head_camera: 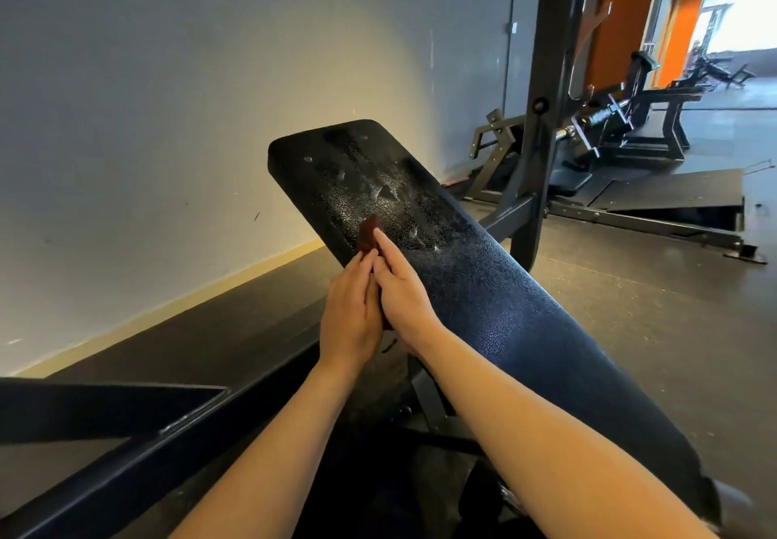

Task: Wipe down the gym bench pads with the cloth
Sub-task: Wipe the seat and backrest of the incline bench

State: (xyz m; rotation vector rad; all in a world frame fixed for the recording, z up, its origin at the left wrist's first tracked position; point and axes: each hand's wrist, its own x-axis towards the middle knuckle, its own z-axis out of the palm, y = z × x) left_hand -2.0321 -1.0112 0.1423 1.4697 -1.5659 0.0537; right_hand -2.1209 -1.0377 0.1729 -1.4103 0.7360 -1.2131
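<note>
- The cloth [369, 235] is sandwiched between my two hands, and only a dark reddish-brown tip shows past my fingertips. I judge it soft, light and limp. It should be bunched into a firm wad and held by its bulk, not by a corner, or it will flop.
- My left hand [351, 315] and right hand [401, 294] are palm to palm with the fingers closed on the cloth, pinching it. My right forefinger lies along the exposed tip. I cannot see either thumb. Both forearms reach forward and converge at the wrists.
- The bench pad [483, 286] slopes up and away under my right hand and forearm, and my hands sit at its left edge. The black textured cover looks stiff enough to take firm pressure and probably grippy where dry.
- Just beyond my fingertips is a wet patch [378, 185] of droplets and streaks. It is likely slick there, so I expect the cloth to glide.
- Well beyond my hands and to their right stands a dark rack upright [542, 118].
</note>
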